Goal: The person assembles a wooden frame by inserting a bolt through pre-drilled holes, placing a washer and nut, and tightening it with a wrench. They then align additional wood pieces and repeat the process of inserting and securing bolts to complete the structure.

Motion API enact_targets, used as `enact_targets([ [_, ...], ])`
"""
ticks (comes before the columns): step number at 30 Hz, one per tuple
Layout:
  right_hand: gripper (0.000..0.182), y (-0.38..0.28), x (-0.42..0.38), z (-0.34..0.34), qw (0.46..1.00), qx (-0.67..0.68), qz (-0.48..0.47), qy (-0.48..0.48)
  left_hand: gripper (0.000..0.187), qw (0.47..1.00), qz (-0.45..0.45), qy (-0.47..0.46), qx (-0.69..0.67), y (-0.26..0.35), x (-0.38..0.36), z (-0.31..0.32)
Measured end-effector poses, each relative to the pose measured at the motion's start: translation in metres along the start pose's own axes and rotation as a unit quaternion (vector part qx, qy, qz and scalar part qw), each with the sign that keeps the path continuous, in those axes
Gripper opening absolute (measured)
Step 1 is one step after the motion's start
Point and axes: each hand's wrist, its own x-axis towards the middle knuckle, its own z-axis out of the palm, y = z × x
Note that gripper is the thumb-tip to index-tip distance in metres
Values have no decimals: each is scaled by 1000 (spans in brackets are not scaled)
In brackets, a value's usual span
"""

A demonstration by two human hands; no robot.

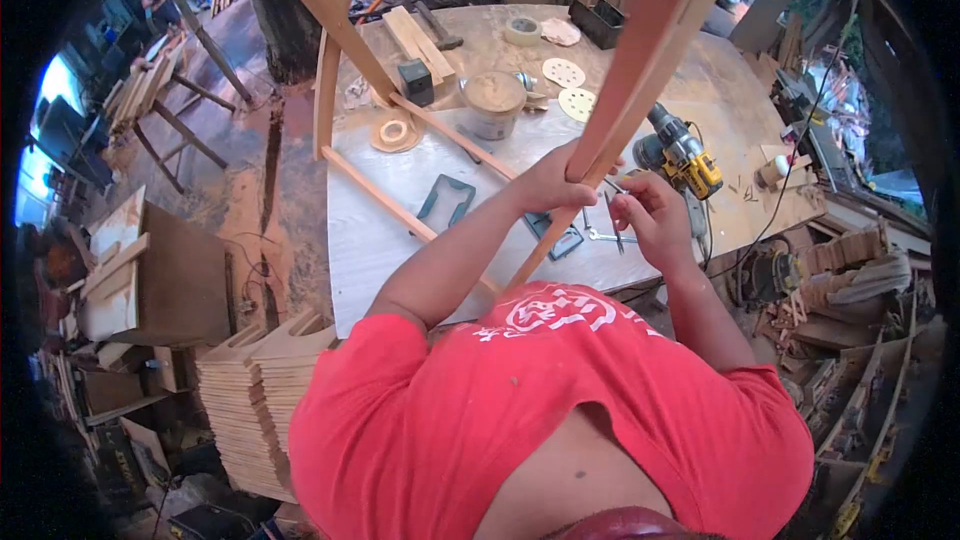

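A wooden frame (640, 60) of long reddish-brown bars stands over the workbench and leans toward me. My left hand (556, 183) is wrapped round its near post, close to a joint. Just right of the post, my right hand (650, 212) pinches a small thin metallic piece against the wood, too small to name. Below the fingers, a wrench (607, 236) lies on the pale board. Beside my right hand rests a yellow and black drill (690, 160). A dark teal rectangular piece (557, 235) lies under my left wrist.
On the workbench (380, 270) are a tub (493, 100), a tape roll (523, 31), sanding discs (575, 103), a black block (416, 82), wood strips (420, 45) and a hammer (440, 30). Stacked cut boards (250, 410) stand at lower left. A person (157, 2) is far back left.
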Motion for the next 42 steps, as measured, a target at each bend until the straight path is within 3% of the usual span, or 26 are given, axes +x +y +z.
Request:
enact_targets([
  [1,10,-2,1,2,1000,-9,3,1,84,998,-7,-40,-39,-6,0,-2],
  [3,8,-6,-2,6,999,-40,3,26,73,999,6,-6,-37,-8,0,1],
  [5,6,-13,-3,11,996,-79,18,31,69,997,-77,1,3,9,2,2],
  [6,6,-15,-2,12,993,-103,25,41,63,1000,-23,4,-18,9,4,2],
  [10,7,-25,-3,21,983,-157,58,75,63,998,-29,-15,-48,11,11,5],
  [12,10,-31,-5,22,981,-151,74,100,58,999,-17,-24,30,11,16,7],
  [15,10,-35,-12,19,981,-123,90,116,54,998,-21,-28,43,19,18,15],
  [19,12,-17,-14,9,987,-90,77,112,54,996,-44,-42,65,18,23,16],
  [24,14,-5,-13,0,989,-51,89,108,56,973,-61,-32,219,17,31,23],
  [33,16,24,-10,-31,987,14,133,88,61,936,-110,-25,332,7,46,45],
  [42,18,43,-1,-59,998,-10,57,19,60,943,-122,0,311,5,51,53],
])
